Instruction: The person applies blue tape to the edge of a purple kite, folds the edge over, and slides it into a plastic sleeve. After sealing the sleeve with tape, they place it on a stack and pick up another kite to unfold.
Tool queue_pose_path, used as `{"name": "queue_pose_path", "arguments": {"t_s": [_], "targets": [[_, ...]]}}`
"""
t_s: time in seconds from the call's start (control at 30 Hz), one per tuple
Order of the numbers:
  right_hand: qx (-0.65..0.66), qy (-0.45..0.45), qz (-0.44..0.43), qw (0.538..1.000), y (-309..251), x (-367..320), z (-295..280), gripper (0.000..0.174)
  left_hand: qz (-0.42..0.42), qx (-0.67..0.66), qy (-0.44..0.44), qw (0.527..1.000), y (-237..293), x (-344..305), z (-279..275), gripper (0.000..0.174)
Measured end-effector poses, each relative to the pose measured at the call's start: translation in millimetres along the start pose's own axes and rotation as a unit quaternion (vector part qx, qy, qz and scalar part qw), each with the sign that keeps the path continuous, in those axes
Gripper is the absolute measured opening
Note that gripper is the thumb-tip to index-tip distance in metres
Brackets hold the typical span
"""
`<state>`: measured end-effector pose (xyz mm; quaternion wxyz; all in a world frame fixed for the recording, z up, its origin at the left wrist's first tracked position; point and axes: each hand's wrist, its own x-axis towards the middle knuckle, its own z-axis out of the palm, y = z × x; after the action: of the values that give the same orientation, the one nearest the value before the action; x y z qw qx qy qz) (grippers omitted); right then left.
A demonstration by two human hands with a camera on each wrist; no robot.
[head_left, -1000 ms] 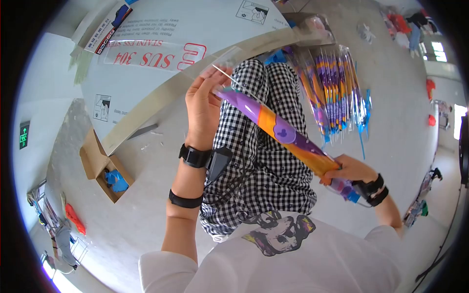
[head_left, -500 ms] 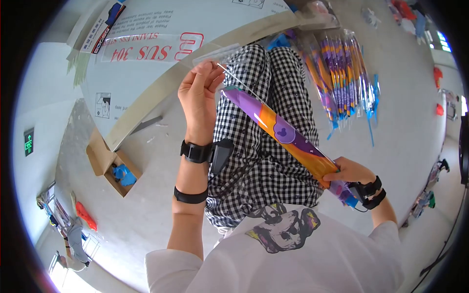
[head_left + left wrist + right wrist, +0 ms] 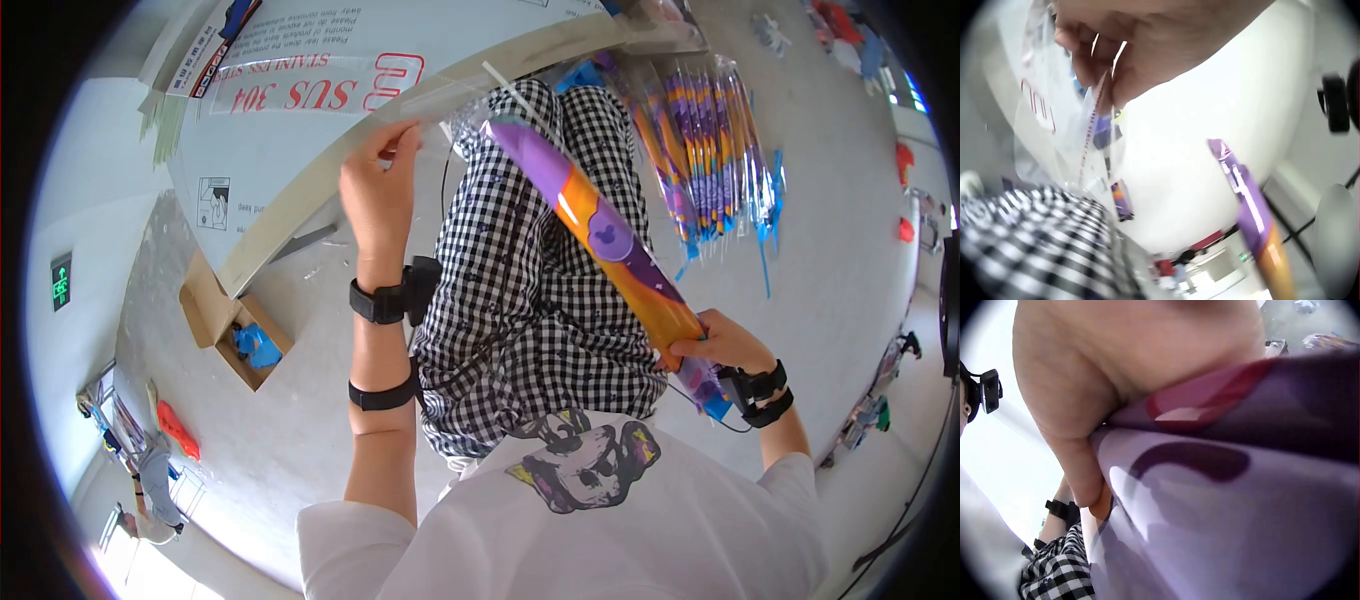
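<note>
A long, narrow, folded printed plastic piece (image 3: 605, 240), purple and orange with a shiny surface, slants over the person's lap. My right hand (image 3: 735, 342) grips its lower end, thumb on top; a blue tip (image 3: 718, 408) shows below. Close up in the right wrist view, the printed film (image 3: 1229, 506) bunches under the fingers. A thin white stick (image 3: 508, 88) lies by its upper end. My left hand (image 3: 378, 195) is raised left of that end, apart from it. In the left wrist view, its thumb and fingers pinch a clear plastic strip (image 3: 1092, 134) with small red print.
Several similar pieces in clear sleeves (image 3: 705, 150) lie on the floor to the right. A big board (image 3: 290, 150) with red lettering stands ahead on the left. An open cardboard box (image 3: 235, 335) holds something blue. Checked trousers (image 3: 480, 280) lie under the work.
My left hand has drawn left and away from the upper end of the purple and orange piece. The white stick now points further up. The right hand keeps its grip.
</note>
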<state>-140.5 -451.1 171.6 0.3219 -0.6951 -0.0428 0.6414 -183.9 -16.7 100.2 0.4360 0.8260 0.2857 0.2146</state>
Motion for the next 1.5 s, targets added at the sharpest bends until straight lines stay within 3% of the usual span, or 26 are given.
{"name": "queue_pose_path", "arguments": {"t_s": [0.03, 0.17, 0.27, 0.33, 0.4, 0.43, 0.47, 0.57, 0.63, 0.7, 0.73, 0.77, 0.83, 0.93, 1.03, 1.13, 1.23, 1.33, 1.5], "targets": [[0.026, -0.001, -0.008, 1.000, -3.1, -2.0, -1.3, 0.032, 0.077, 0.122, 0.024, 0.989, -4.7, 0.1, -4.1, 0.013], [0.082, 0.013, -0.046, 0.995, -19.8, -3.4, -1.6, 0.029, 0.172, 0.309, 0.173, 0.919, 12.6, 7.9, -35.9, 0.007], [0.063, 0.042, -0.056, 0.996, -18.6, -3.4, -4.4, 0.030, 0.245, 0.229, 0.220, 0.916, 27.7, 15.2, -47.2, 0.013], [0.096, 0.033, -0.061, 0.993, -15.9, -1.1, -6.1, 0.031, 0.305, 0.127, 0.064, 0.942, 35.0, 6.0, -19.8, 0.015], [0.105, 0.034, -0.067, 0.992, -16.8, -0.9, -8.7, 0.032, 0.367, 0.115, -0.104, 0.917, 34.2, -14.7, 14.9, 0.010], [0.099, 0.039, -0.071, 0.992, -19.3, 0.2, -8.0, 0.032, 0.391, 0.141, -0.147, 0.898, 28.4, -23.8, 35.0, 0.011], [0.094, 0.044, -0.074, 0.992, -19.6, 0.3, -8.1, 0.032, 0.373, 0.125, -0.225, 0.892, 28.5, -27.7, 45.2, 0.014], [0.102, 0.048, -0.069, 0.991, -10.2, -3.0, -10.1, 0.033, 0.246, 0.019, -0.289, 0.925, 27.1, -33.9, 50.8, 0.015], [0.120, 0.053, -0.069, 0.989, -3.2, -6.7, -7.5, 0.032, 0.063, -0.100, -0.293, 0.949, 34.9, -35.8, 45.5, 0.020], [0.128, 0.053, -0.067, 0.988, 1.1, -8.1, -6.4, 0.031, -0.093, -0.212, -0.284, 0.930, 32.2, -33.2, 42.7, 0.022], [0.128, 0.051, -0.066, 0.988, 3.4, -6.7, -6.0, 0.030, 0.001, -0.075, -0.262, 0.962, 20.2, -31.4, 46.8, 0.027], [0.129, 0.048, -0.065, 0.988, 4.6, -5.0, -5.6, 0.030, 0.076, -0.023, -0.220, 0.972, 15.7, -32.4, 48.2, 0.026], [0.120, 0.047, -0.060, 0.990, 5.8, -1.7, -2.9, 0.028, 0.223, 0.085, -0.134, 0.962, 9.0, -35.2, 49.5, 0.025], [0.091, 0.043, -0.040, 0.994, 14.8, 3.4, -3.4, 0.027, 0.105, 0.036, -0.208, 0.972, 15.8, -35.9, 45.0, 0.025], [0.074, 0.043, -0.035, 0.996, 13.3, 4.7, -1.5, 0.026, 0.075, -0.003, -0.257, 0.963, 8.4, -28.0, 43.6, 0.029], [0.061, 0.040, -0.027, 0.997, 5.1, 1.9, 0.3, 0.026, -0.104, -0.085, -0.409, 0.903, 10.2, -14.3, 39.9, 0.041], [0.069, 0.020, -0.019, 0.997, 3.2, 0.8, 0.0, 0.026, -0.072, -0.244, -0.280, 0.926, 5.6, -15.5, 44.0, 0.049], [0.051, 0.020, -0.011, 0.998, 10.7, -0.8, 3.2, 0.030, -0.042, -0.336, -0.237, 0.911, 26.9, -15.6, 39.7, 0.054], [-0.048, 0.020, 0.059, 0.997, 12.7, -5.4, 7.2, 0.042, -0.008, -0.336, -0.227, 0.914, 27.0, -7.8, 35.4, 0.054]]}}
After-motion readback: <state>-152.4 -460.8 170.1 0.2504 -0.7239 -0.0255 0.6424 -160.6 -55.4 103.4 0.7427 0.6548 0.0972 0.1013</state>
